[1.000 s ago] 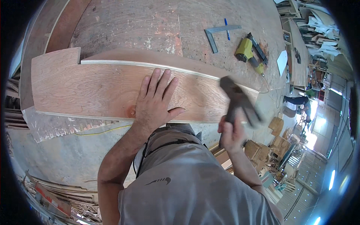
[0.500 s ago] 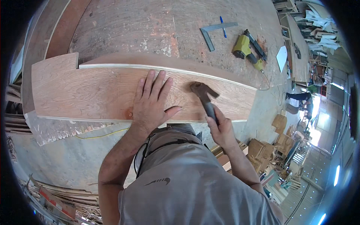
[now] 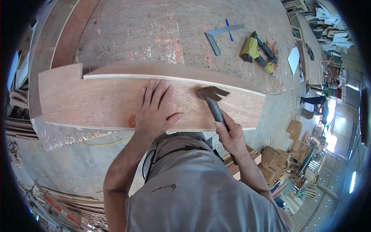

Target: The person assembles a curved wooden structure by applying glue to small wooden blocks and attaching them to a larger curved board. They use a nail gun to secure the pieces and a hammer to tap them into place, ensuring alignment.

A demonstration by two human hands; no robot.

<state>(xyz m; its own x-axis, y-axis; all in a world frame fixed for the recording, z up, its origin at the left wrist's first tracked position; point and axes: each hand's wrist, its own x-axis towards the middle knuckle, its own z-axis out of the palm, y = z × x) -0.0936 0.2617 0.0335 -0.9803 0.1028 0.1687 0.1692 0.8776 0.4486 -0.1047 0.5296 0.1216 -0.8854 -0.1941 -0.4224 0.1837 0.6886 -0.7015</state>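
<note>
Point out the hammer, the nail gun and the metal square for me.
Hammer (image 3: pixel 214 108), head view: on the dark handle, just below the metal head.
Nail gun (image 3: pixel 250 49), head view: on its yellow-green body.
Metal square (image 3: pixel 221 30), head view: on its longer arm, left of the blue pen (image 3: pixel 227 22).

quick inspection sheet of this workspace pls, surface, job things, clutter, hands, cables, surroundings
Surface: worktable scuffed, with pale flecks
Job's things: plywood panel along the near side; hammer with its head over the panel, contact unclear
Clutter: metal square crossed by a blue pen; yellow-green nail gun
Hands: left hand spread on the panel; right hand gripping the hammer's handle
Cables: yellow cord on the floor
Surroundings: wood pieces piled at right; another person beyond
</note>
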